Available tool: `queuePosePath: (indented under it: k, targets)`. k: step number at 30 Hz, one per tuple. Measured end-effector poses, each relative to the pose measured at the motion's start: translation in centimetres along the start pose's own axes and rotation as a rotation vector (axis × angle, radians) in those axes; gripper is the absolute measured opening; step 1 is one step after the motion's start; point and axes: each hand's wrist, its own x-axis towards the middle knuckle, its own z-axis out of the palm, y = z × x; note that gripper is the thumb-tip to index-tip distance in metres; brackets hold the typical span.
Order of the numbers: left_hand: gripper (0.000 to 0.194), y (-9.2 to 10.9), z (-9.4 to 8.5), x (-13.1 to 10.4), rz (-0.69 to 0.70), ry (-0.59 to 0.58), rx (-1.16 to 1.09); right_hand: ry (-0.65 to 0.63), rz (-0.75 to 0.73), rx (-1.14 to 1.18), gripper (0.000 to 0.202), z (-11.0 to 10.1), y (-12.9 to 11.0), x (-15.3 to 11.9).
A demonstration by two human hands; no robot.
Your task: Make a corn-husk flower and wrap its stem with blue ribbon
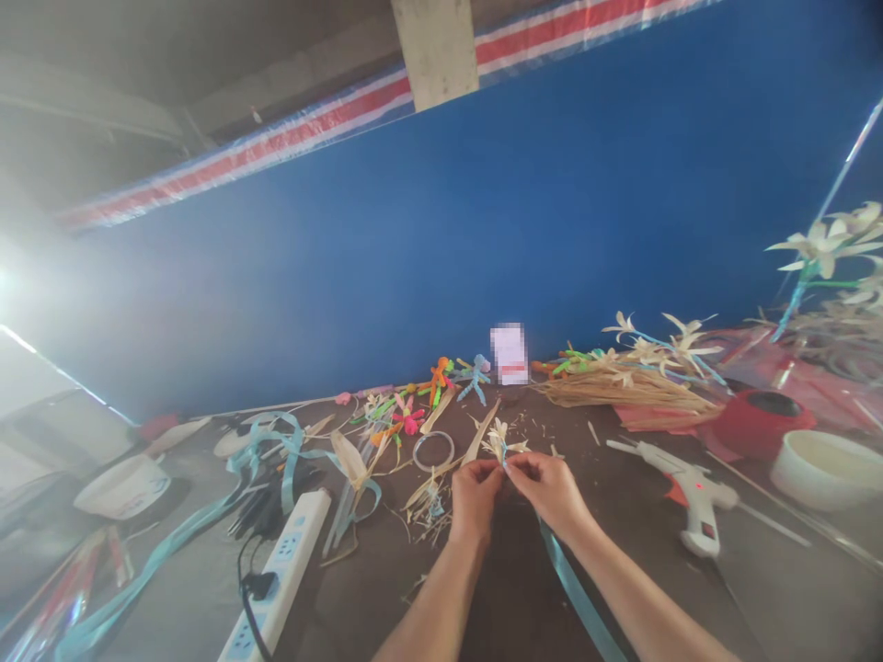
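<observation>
My left hand (475, 501) pinches the base of a small cream flower (497, 438) that looks made of dried husk, its petals pointing up and away from me. Close against it, my right hand (552, 492) is closed in a pinch at the same stem, where a bit of light blue shows. A light blue ribbon (578, 593) trails from under the right hand toward the near edge. The fingertips nearly meet and partly hide the stem. Left of my hands lie husk scraps (429, 501) and a ring-shaped roll (434, 450).
On the right are a glue gun (690, 496) with a lit red light, a white bowl (828, 469) and a red round object (759, 421). A power strip (280, 579) and loose ribbon (172, 533) lie left. Finished flowers (680, 345) and a blue wall (428, 239) stand behind.
</observation>
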Motion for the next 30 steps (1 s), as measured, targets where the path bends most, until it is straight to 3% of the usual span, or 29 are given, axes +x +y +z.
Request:
queuePosePath:
  k: [3, 18, 30]
  targets:
    - [0.030, -0.01, -0.03, -0.05, 0.052, -0.045, 0.025, 0.002, -0.025, -0.032, 0.018, 0.11, 0.10, -0.02]
    - [0.024, 0.20, 0.02, -0.42, 0.142, -0.030, 0.145, 0.062, -0.078, -0.212, 0.020, -0.01, 0.81, 0.01]
    - [0.024, 0.71, -0.03, -0.57, 0.117, 0.003, 0.113, 0.074, -0.096, -0.186, 0.020, 0.19, 0.76, -0.01]
